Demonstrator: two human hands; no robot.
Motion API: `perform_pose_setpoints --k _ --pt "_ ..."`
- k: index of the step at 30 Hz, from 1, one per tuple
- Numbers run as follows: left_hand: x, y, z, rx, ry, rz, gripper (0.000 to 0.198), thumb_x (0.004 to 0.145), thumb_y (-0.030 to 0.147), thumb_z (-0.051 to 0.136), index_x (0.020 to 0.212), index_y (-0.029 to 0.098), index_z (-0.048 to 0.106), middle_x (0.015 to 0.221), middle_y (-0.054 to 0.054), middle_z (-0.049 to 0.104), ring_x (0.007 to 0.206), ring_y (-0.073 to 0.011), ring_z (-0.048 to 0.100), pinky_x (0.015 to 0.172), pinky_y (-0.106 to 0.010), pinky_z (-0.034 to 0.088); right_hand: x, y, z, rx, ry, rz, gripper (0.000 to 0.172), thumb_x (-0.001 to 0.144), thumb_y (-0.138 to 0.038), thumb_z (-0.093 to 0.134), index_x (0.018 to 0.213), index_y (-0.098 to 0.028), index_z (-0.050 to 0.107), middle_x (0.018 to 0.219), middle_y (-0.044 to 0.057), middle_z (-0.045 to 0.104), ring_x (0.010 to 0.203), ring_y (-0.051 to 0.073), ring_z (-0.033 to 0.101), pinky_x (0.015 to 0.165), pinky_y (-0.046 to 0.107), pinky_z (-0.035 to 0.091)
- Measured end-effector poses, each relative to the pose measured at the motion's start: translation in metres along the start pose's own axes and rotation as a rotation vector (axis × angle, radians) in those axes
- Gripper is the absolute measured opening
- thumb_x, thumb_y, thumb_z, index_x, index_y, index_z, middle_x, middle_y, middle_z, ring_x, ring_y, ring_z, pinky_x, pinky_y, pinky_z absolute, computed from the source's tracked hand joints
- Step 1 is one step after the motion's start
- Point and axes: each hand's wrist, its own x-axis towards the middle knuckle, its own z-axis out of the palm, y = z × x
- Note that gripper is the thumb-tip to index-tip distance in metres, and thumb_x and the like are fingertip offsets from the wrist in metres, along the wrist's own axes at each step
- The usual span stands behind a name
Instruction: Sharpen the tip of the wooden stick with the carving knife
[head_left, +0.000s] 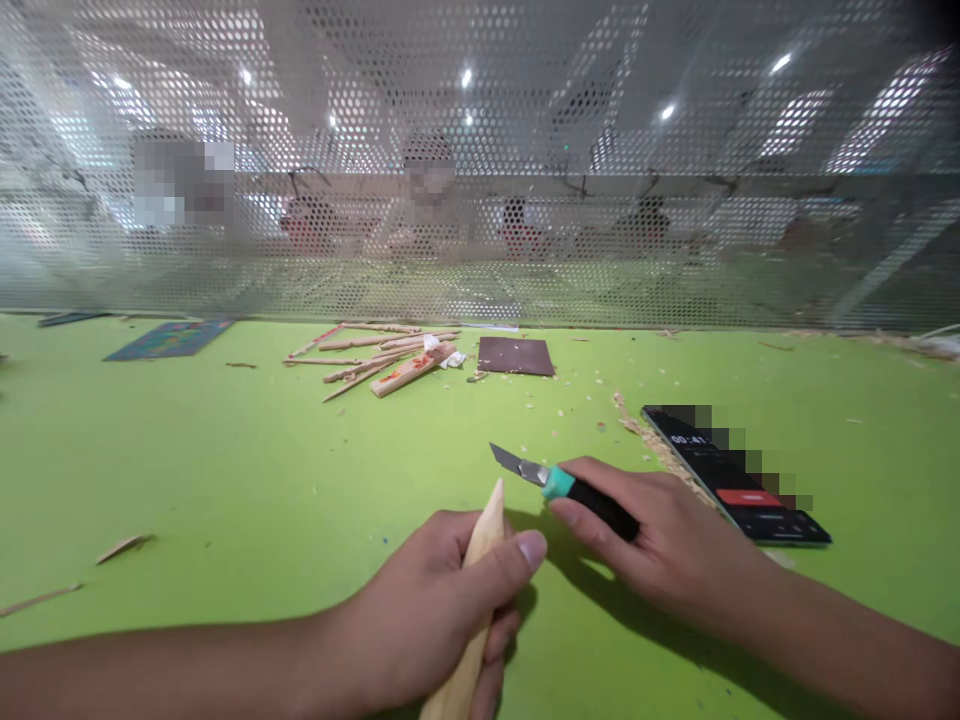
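My left hand (450,590) is wrapped round a pale wooden stick (489,525), its pointed tip facing up and away from me. My right hand (645,520) grips a craft knife (589,497) with a black handle and a teal collar. The knife's bare blade points up to the left, just above the stick's tip and apart from it. The stick's lower end runs out of the frame at the bottom.
On the green table (225,480), a phone (727,480) lies right beside wood shavings (667,455). Several thin carved sticks (364,370), a stained wood block (412,370) and a brown square sheet (515,356) lie further back. Behind stands a perforated screen (480,270).
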Motion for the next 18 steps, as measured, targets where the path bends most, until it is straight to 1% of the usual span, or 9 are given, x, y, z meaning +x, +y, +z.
perform_pose_setpoints --k 4,11,15,18 --pt "0.0000 0.0008 -0.0009 -0.020 -0.025 -0.003 0.061 0.097 0.063 0.066 0.060 0.017 0.051 0.043 0.006 0.046 0.028 -0.0068 0.047 0.034 -0.014 0.036 -0.0006 0.0023 -0.0013 0.017 -0.013 -0.038 0.039 0.111 -0.054 0.045 0.102 -0.023 0.067 0.076 0.001 0.072 0.064 0.018 0.064 0.060 0.030 0.044" --pt "0.0034 0.0030 -0.0028 -0.092 -0.081 -0.003 0.060 0.089 0.066 0.076 0.060 0.018 0.052 0.043 0.005 0.050 0.027 -0.0076 0.045 0.031 -0.017 0.038 -0.0008 -0.0021 -0.0049 0.097 -0.127 -0.229 0.031 0.110 -0.048 0.049 0.095 -0.025 0.064 0.075 -0.001 0.068 0.062 0.015 0.061 0.058 0.027 0.043" --pt "0.0018 0.0029 -0.0035 -0.085 -0.094 -0.010 0.065 0.091 0.067 0.072 0.054 0.018 0.050 0.038 0.005 0.045 0.025 -0.0076 0.043 0.032 -0.017 0.040 0.0000 -0.0061 -0.0028 0.090 -0.130 -0.247 0.035 0.112 -0.051 0.048 0.099 -0.024 0.065 0.079 0.000 0.071 0.063 0.015 0.062 0.058 0.027 0.044" --pt "0.0000 0.0009 -0.0028 -0.072 -0.076 -0.005 0.067 0.095 0.067 0.066 0.052 0.018 0.049 0.037 0.004 0.045 0.026 -0.0077 0.044 0.034 -0.017 0.041 0.0005 -0.0056 0.0000 0.045 -0.095 -0.226 0.040 0.112 -0.055 0.046 0.102 -0.022 0.067 0.081 0.002 0.074 0.065 0.017 0.066 0.059 0.029 0.045"
